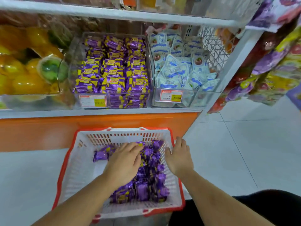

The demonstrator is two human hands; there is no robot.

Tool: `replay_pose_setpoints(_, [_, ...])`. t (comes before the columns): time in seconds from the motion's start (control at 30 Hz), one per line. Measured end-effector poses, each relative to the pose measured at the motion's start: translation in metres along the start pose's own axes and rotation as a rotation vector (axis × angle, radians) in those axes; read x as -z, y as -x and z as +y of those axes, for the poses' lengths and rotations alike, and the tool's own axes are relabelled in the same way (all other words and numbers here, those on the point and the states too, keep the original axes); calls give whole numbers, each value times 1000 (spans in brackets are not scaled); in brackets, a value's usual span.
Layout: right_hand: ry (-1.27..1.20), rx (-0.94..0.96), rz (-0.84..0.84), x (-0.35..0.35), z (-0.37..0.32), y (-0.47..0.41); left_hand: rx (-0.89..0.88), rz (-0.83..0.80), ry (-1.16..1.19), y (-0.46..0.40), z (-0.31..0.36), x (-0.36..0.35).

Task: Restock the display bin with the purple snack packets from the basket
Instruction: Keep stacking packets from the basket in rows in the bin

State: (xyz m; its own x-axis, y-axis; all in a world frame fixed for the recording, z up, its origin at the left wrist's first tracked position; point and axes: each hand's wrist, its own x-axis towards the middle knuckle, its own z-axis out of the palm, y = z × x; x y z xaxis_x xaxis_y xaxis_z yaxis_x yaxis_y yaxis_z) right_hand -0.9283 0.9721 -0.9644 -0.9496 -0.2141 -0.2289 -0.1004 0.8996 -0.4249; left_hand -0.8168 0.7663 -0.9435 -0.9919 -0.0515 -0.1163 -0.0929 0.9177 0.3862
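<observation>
- A white slatted plastic basket with a red rim sits on the pale tiled floor, in front of the orange-based shelf.
- Inside the basket lies a loose heap of small shiny purple foil snack packets with yellow print, piled toward its right side.
- The left hand reaches into the heap, fingers curled down onto the packets; whether they grasp any cannot be told.
- The right hand rests on the basket's right rim, fingers spread and released.
- Above, the clear plastic display bin holds neat rows of matching purple packets, nearly full.
- Beside it, a bin of white-and-blue packets.
</observation>
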Motion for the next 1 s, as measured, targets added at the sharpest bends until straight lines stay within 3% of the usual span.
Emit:
replay_pose_setpoints(0.1, [-76,-69,-88,-27,11,1,57,-97,30,-3,-5,-23])
replay_pose_setpoints(0.27, [-72,-66,-1,-44,16,0,117,-237,53,-18,-10,-65])
replay_pose_setpoints(0.5, [-111,-27,31,-45,16,-2,-30,-386,60,-32,23,-133])
replay_pose_setpoints(0.77, [-106,-34,31,-43,13,-3,-7,-286,-20,-39,34,-144])
replay_pose_setpoints(1.0, [-142,-58,-43,-33,7,-3,101,-234,279,-28,4,-57])
